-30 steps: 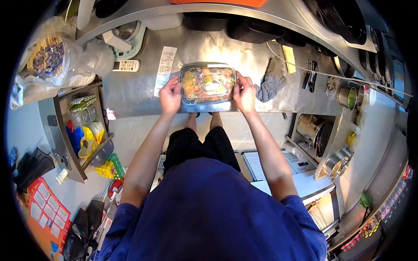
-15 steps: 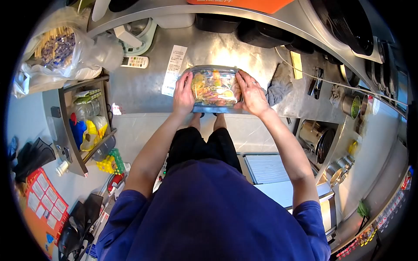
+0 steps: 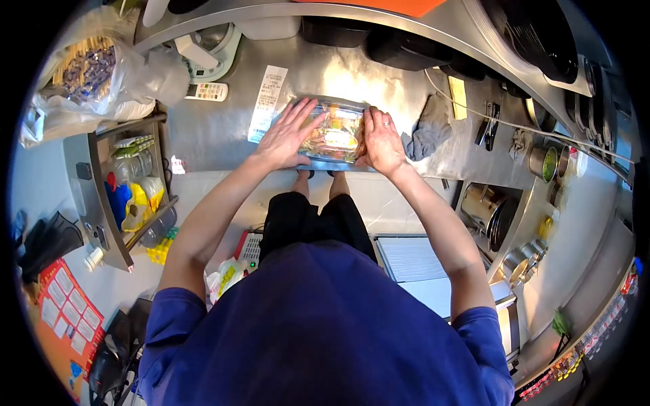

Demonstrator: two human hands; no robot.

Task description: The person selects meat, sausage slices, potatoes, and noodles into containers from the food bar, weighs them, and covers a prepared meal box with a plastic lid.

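Observation:
A clear-lidded plastic food container [image 3: 333, 134] with a colourful salad-like filling sits at the near edge of the steel counter [image 3: 210, 139]. My left hand [image 3: 283, 139] lies over its left side, fingers spread across the lid's edge and thumb at the near corner. Along the right side, my right hand [image 3: 383, 143] grips the container, fingers over the rim and thumb near the front. A ring shows on one right-hand finger. Glare hides part of the filling. Beyond my left hand lies a printed receipt [image 3: 268, 101].
A grey cloth [image 3: 430, 128] lies right of the container, with a yellow pad [image 3: 457, 98] and black-handled tools [image 3: 488, 126] farther right. A remote control [image 3: 207, 91] and kitchen scale [image 3: 215, 57] stand back left. An overhead shelf [image 3: 393, 20] crosses the far side; a cable hangs at right.
My left hand has gone from holding the container's left side to lying spread over the lid's edge. The right hand has shifted slightly, its fingers now farther over the rim.

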